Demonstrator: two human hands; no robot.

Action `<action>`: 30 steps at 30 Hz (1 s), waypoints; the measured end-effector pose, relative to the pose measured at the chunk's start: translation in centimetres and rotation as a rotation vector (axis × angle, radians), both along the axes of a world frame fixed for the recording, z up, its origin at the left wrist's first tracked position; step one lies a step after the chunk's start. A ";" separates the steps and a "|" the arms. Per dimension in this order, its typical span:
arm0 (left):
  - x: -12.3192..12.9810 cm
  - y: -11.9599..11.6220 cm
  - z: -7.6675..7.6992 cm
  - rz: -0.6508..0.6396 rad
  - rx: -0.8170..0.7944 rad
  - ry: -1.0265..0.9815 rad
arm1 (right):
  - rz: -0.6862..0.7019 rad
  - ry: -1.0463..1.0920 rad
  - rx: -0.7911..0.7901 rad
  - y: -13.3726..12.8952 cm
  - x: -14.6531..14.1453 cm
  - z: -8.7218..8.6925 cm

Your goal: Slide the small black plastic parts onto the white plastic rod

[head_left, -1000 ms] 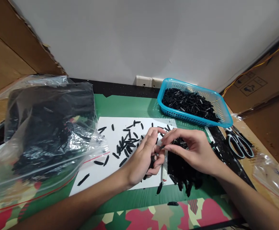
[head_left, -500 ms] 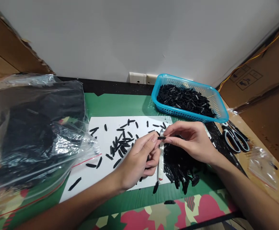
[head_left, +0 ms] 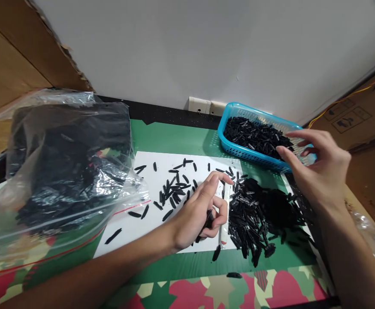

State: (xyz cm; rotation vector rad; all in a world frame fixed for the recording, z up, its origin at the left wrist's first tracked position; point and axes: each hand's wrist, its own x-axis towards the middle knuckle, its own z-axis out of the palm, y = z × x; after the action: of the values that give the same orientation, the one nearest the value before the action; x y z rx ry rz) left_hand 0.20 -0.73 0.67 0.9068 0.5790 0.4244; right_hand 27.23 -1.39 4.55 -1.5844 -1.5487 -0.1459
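Note:
My left hand (head_left: 203, 210) is above the white paper (head_left: 123, 231), its lower fingers curled round a few small black strips (head_left: 209, 219). Its thumb and forefinger are extended near a narrow white stick-like thing (head_left: 225, 221) with a reddish end. My right hand (head_left: 319, 167) hovers at the right end of the blue plastic basket (head_left: 255, 153), thumb and fingers apart, and no strip shows between them. Many black strips (head_left: 258, 135) fill the basket's bottom. A large heap of similar strips (head_left: 248, 219) lies right of the paper, and loose strips (head_left: 174, 189) are scattered on it.
On the left, a clear zip bag (head_left: 71, 171) with dark contents covers part of the green mat (head_left: 174, 133). Wall sockets (head_left: 203, 106) are behind the mat. Cardboard (head_left: 13, 51) stands on both sides. A small clear bag (head_left: 367, 234) lies at the right.
My right hand has left the left hand's fingertips and moved right to the basket, its fingers parting. The strip between the two hands is no longer seen there. The view has shifted slightly.

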 end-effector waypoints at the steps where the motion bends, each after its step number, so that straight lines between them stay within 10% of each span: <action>1: 0.0 0.0 0.1 -0.001 0.016 0.025 | 0.088 0.081 -0.075 -0.1 -0.5 0.0; 6: 0.1 0.0 0.6 -0.005 0.032 0.071 | 0.719 0.284 -0.429 -1.8 -5.5 -0.1; 9: 0.0 -0.1 0.6 -0.029 0.030 0.111 | 0.857 0.211 -0.502 -2.3 -7.7 -0.6; 19: -0.2 -0.2 0.7 -0.036 0.097 0.127 | 0.897 0.043 -0.547 -2.6 -8.3 -1.1; 30: 0.3 0.2 -0.6 0.001 -0.006 -0.027 | 0.571 -0.341 0.164 -1.7 -5.8 -2.9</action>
State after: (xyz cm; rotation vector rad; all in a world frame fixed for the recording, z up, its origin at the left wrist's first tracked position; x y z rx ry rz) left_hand 0.50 -0.58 0.05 0.8937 0.5556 0.4352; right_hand 21.44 -3.11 1.60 -0.9727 -2.1354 -0.2251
